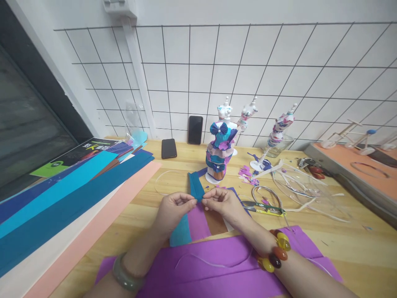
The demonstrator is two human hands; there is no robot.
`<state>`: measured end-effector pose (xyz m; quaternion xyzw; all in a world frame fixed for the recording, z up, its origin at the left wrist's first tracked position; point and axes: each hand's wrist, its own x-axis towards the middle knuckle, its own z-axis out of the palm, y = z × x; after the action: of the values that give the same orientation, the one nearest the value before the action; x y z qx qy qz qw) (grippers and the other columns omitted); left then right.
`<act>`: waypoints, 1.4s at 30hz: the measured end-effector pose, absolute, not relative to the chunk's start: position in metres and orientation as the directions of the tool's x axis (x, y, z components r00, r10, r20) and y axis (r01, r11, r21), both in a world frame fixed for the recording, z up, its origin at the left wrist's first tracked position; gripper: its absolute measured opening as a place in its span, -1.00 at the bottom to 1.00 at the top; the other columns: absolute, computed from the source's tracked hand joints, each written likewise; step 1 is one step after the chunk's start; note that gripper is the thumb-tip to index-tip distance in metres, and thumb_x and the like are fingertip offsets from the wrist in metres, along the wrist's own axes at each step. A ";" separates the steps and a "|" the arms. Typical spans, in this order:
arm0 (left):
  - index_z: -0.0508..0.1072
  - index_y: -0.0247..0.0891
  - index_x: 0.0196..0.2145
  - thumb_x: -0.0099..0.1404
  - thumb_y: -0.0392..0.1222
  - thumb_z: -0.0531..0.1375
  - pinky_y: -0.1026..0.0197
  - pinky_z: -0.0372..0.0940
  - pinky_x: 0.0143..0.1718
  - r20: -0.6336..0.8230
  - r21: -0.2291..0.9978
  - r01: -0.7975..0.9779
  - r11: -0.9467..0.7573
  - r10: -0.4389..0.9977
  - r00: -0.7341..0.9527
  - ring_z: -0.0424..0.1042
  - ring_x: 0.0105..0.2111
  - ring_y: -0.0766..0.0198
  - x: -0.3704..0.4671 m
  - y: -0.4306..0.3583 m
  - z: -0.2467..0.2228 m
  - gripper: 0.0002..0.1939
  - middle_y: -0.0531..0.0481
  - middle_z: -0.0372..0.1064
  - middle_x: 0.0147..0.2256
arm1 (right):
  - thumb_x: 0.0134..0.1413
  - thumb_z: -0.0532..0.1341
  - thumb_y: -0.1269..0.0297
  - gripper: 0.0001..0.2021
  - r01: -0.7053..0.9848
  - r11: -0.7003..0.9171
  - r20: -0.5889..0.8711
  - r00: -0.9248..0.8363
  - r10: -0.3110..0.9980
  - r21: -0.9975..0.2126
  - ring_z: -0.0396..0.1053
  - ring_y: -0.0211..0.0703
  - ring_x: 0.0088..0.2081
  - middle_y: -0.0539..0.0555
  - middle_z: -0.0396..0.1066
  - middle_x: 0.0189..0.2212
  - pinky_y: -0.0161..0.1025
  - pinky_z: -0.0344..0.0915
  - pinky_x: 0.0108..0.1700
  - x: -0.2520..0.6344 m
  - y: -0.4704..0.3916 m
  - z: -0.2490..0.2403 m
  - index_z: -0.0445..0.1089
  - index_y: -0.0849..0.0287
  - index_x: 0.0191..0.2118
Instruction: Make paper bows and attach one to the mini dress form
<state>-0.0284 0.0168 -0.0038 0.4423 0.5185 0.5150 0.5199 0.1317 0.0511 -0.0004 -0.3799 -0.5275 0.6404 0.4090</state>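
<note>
Well left of the dummy, a packet carries bold characters I can't read. In front of the dummy, slightly left, my left hand pinches the teal strip, thumb and fingertips closed; my right hand, directly before the dummy, pinches its other edge. I judge it's folding; next calls for an even, firm crease.

Soft, even light lies over the white wall here, leaving only faint shadows on the worktop. Everything stretches towards the edges, and small details look slightly hazy.
</note>
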 end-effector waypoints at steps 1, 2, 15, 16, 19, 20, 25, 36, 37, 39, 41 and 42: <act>0.43 -0.33 -0.47 -0.08 -0.20 0.29 0.31 0.28 -0.45 -0.084 0.993 -0.094 0.078 0.994 -0.064 0.38 -0.52 0.33 -0.028 0.017 -0.004 -0.81 0.03 0.41 -0.57 | -0.35 0.37 0.23 -0.74 -0.132 -0.100 -0.042 -0.384 0.922 -0.986 0.29 -0.35 -0.62 -0.08 0.33 -0.69 -0.35 0.23 -0.49 0.132 0.051 -0.001 0.34 0.24 -0.50; 0.42 -0.33 -0.44 -0.07 -0.21 0.29 0.31 0.27 -0.45 -0.080 0.992 -0.106 0.074 0.995 -0.062 0.38 -0.52 0.34 -0.028 0.017 -0.005 -0.79 0.05 0.40 -0.57 | -0.34 0.36 0.23 -0.73 -0.143 -0.089 -0.027 -0.391 0.920 -0.986 0.28 -0.36 -0.62 -0.08 0.33 -0.67 -0.35 0.23 -0.49 0.132 0.051 -0.002 0.33 0.24 -0.48; 0.39 -0.32 -0.26 -0.05 -0.28 0.26 0.27 0.28 -0.32 -0.051 0.992 -0.114 0.056 0.998 0.045 0.41 -0.41 0.30 -0.025 0.015 0.000 -0.68 0.00 0.43 -0.44 | -0.23 0.32 0.26 -0.68 -0.163 -0.039 0.047 -0.495 0.868 -0.986 0.30 -0.38 -0.58 -0.04 0.32 -0.49 -0.36 0.24 -0.48 0.131 0.049 -0.005 0.26 0.20 -0.29; 0.40 -0.32 -0.27 -0.05 -0.29 0.26 0.27 0.28 -0.33 -0.051 0.992 -0.114 0.055 0.998 0.040 0.41 -0.41 0.31 -0.025 0.015 0.001 -0.69 0.00 0.43 -0.45 | -0.22 0.32 0.26 -0.68 -0.163 -0.038 0.049 -0.497 0.866 -0.986 0.30 -0.38 -0.57 -0.04 0.32 -0.48 -0.35 0.25 -0.47 0.131 0.048 -0.005 0.26 0.20 -0.28; 0.41 -0.33 -0.29 -0.05 -0.30 0.25 0.29 0.27 -0.34 -0.044 0.993 -0.105 0.047 0.999 0.032 0.40 -0.43 0.33 -0.025 0.015 0.002 -0.72 0.01 0.43 -0.46 | -0.19 0.30 0.27 -0.70 -0.144 -0.009 0.065 -0.499 0.864 -0.989 0.30 -0.36 -0.56 -0.05 0.32 -0.52 -0.35 0.24 -0.45 0.131 0.047 -0.005 0.28 0.21 -0.28; 0.41 -0.33 -0.30 -0.04 -0.30 0.25 0.30 0.26 -0.36 -0.039 0.995 -0.095 0.042 0.999 0.028 0.39 -0.44 0.34 -0.024 0.015 0.002 -0.72 0.02 0.43 -0.47 | -0.17 0.30 0.27 -0.71 -0.134 0.004 0.071 -0.499 0.863 -0.991 0.30 -0.36 -0.56 -0.06 0.31 -0.54 -0.35 0.23 -0.45 0.131 0.047 -0.005 0.29 0.22 -0.28; 0.42 -0.33 -0.30 -0.04 -0.29 0.25 0.32 0.24 -0.45 -0.043 0.998 -0.046 0.044 0.999 0.014 0.37 -0.51 0.36 -0.025 0.015 0.002 -0.73 0.08 0.38 -0.55 | -0.17 0.29 0.25 -0.76 -0.115 0.016 0.073 -0.501 0.862 -0.993 0.29 -0.34 -0.57 -0.07 0.30 -0.60 -0.34 0.21 -0.45 0.131 0.048 -0.007 0.32 0.23 -0.33; 0.41 -0.37 -0.28 0.06 -0.10 0.20 0.27 0.26 -0.45 -0.109 0.985 -0.130 0.109 0.994 0.013 0.40 -0.53 0.31 -0.029 0.017 0.006 -0.69 0.02 0.41 -0.56 | -0.18 0.30 0.23 -0.75 -0.122 0.006 0.063 -0.468 0.881 -0.993 0.28 -0.36 -0.58 -0.08 0.30 -0.60 -0.34 0.21 -0.45 0.134 0.050 -0.005 0.34 0.25 -0.34; 0.41 -0.36 -0.27 0.05 -0.10 0.21 0.27 0.26 -0.45 -0.111 0.985 -0.127 0.113 0.994 0.024 0.40 -0.52 0.31 -0.029 0.016 0.005 -0.69 0.02 0.40 -0.55 | -0.18 0.30 0.24 -0.75 -0.124 0.004 0.062 -0.470 0.880 -0.992 0.28 -0.36 -0.58 -0.08 0.30 -0.60 -0.34 0.22 -0.45 0.134 0.050 -0.006 0.34 0.25 -0.34; 0.39 -0.35 -0.25 0.00 -0.15 0.25 0.29 0.26 -0.43 -0.103 0.987 -0.115 0.109 0.993 0.051 0.39 -0.49 0.32 -0.029 0.016 0.003 -0.67 0.04 0.39 -0.52 | -0.18 0.29 0.25 -0.76 -0.130 0.003 0.065 -0.472 0.879 -0.992 0.28 -0.37 -0.58 -0.08 0.29 -0.61 -0.35 0.22 -0.46 0.133 0.051 -0.007 0.35 0.25 -0.34; 0.39 -0.34 -0.25 -0.05 -0.23 0.28 0.31 0.25 -0.41 -0.078 0.992 -0.096 0.084 0.995 0.062 0.38 -0.48 0.35 -0.029 0.016 0.000 -0.65 0.07 0.37 -0.52 | -0.16 0.29 0.26 -0.77 -0.132 0.011 0.073 -0.476 0.877 -0.991 0.27 -0.37 -0.59 -0.08 0.29 -0.62 -0.36 0.21 -0.48 0.133 0.051 -0.008 0.35 0.24 -0.34; 0.39 -0.33 -0.26 -0.05 -0.25 0.29 0.31 0.25 -0.40 -0.066 0.994 -0.088 0.071 0.996 0.060 0.37 -0.48 0.36 -0.029 0.016 -0.002 -0.65 0.08 0.36 -0.52 | -0.15 0.28 0.26 -0.78 -0.133 0.016 0.078 -0.478 0.875 -0.991 0.27 -0.37 -0.59 -0.08 0.29 -0.62 -0.36 0.21 -0.48 0.133 0.051 -0.009 0.35 0.24 -0.34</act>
<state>-0.0293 0.0161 -0.0023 0.4737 0.4794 0.4902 0.5528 0.1327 0.0506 -0.0088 -0.3154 -0.5883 0.6267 0.4021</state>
